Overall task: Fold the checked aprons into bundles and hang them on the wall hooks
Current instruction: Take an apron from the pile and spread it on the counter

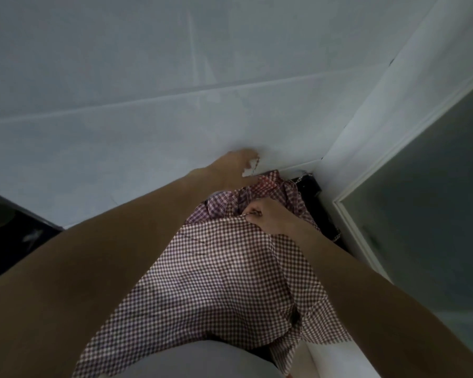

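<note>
Head view: the checked apron point(221, 276) is a thin cloth in small dark red and white checks, spread wide and slack between the person's two bare forearms, with soft creases across its middle and its lower edge falling toward the bottom of the frame. At its upper end it gathers into a crumpled bunch point(260, 192) of folds and narrow strips of the same checked cloth, close against the pale wall point(120, 105) near the corner where that wall meets a white door frame point(366, 214).

The right hand point(268, 216) sits at the top edge of the flat part, knuckles up, fingers curled and pinching a fold of the cloth between thumb and fingertips. The left hand point(235, 170) reaches past the bunch to the wall, just above the gathered cloth; its fingertips are washed out by glare, so whether they hold cloth or press the wall cannot be told. A dark object point(314, 197) stands in the corner just right of the bunch
</note>
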Demonstrator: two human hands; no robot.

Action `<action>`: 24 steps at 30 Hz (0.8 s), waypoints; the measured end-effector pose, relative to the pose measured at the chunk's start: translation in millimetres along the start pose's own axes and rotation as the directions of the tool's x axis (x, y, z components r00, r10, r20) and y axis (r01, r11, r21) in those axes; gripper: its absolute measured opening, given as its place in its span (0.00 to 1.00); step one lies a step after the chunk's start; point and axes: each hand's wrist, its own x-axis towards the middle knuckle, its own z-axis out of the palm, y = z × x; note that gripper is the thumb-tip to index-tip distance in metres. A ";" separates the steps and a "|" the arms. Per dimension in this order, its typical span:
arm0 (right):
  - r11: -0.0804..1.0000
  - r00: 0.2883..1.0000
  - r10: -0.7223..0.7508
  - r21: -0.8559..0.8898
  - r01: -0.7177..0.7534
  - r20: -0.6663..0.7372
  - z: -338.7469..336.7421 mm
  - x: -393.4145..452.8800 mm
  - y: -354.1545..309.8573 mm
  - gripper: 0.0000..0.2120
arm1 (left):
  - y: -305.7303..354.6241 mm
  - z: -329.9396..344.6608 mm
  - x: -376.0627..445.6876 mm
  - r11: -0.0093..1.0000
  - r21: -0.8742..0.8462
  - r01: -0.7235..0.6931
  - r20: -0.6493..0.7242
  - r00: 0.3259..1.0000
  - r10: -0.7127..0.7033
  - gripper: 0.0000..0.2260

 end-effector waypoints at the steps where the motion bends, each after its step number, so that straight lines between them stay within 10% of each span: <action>1: 1.000 1.000 0.000 0.002 0.000 0.008 -0.7 0.4 0.1 0.11 | -1.3 0.7 -0.2 0.993 0.118 0.026 0.060 0.998 -0.033 0.28; 11: 0.996 1.000 0.004 0.087 -0.003 -0.005 -7.0 2.1 3.6 0.10 | -41.3 43.8 -37.0 0.952 0.263 0.158 0.384 0.888 -0.253 0.25; 24: 0.988 0.996 0.069 0.142 -0.060 -0.061 -6.1 -4.5 -3.4 0.10 | -70.0 73.2 -66.5 0.914 -0.273 0.298 0.040 0.953 -0.299 0.07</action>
